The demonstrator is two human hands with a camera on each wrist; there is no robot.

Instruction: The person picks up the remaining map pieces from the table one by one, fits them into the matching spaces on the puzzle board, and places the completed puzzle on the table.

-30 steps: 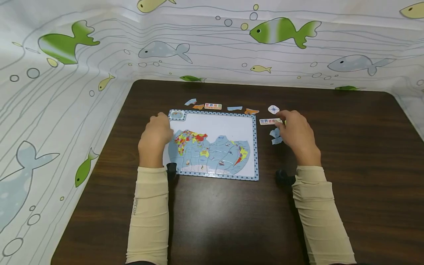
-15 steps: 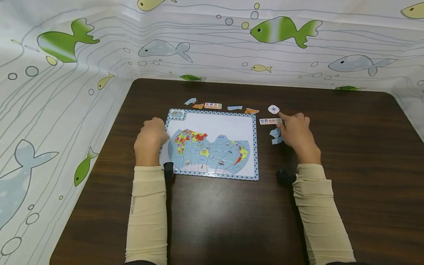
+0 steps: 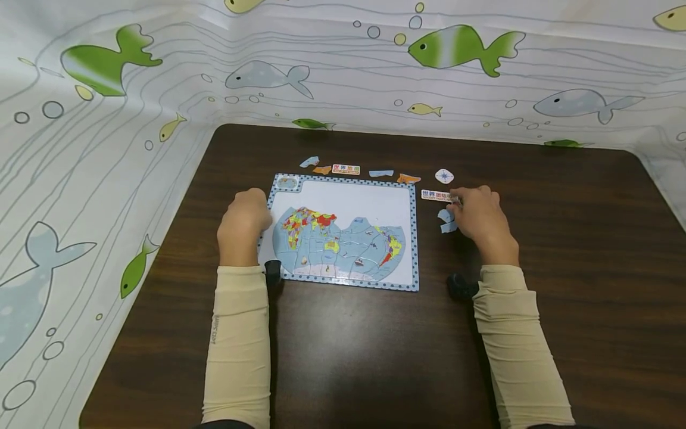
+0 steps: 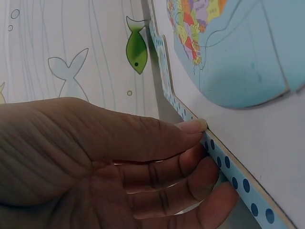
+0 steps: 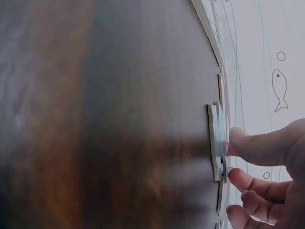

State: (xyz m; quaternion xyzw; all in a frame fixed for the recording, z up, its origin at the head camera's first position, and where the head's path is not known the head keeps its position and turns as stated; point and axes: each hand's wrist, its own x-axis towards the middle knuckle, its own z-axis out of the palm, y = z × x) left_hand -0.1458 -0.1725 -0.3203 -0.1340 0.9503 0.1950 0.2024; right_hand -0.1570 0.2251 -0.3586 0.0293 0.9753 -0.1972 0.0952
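My left hand (image 3: 245, 223) pinches the left edge of a world map puzzle board (image 4: 267, 210). In the left wrist view the thumb lies at the rim and the curled fingers bear on the dotted border. The assembled lower part of the map (image 3: 356, 253) shows blue sea and coloured land. Beyond the board's right side, my right hand (image 3: 485, 217) has thumb and fingers around a thin puzzle piece (image 5: 225, 169), seen edge-on in the right wrist view. These fingers overlap the right end of a rectangular title piece (image 3: 435, 195). Two pale blue pieces (image 3: 446, 221) lie just below it.
Along the board's far edge lie an orange piece (image 3: 409, 178), a blue strip (image 3: 381, 173), another title piece (image 3: 346, 169) and several others. A compass piece (image 3: 444, 176) sits beyond the right hand. A fish-printed curtain (image 3: 354, 65) borders the dark table (image 3: 364, 357).
The left hand has shifted slightly left along with the board's edge. The right fingers first spread near the compass piece, then drew back together over the right end of the title piece.
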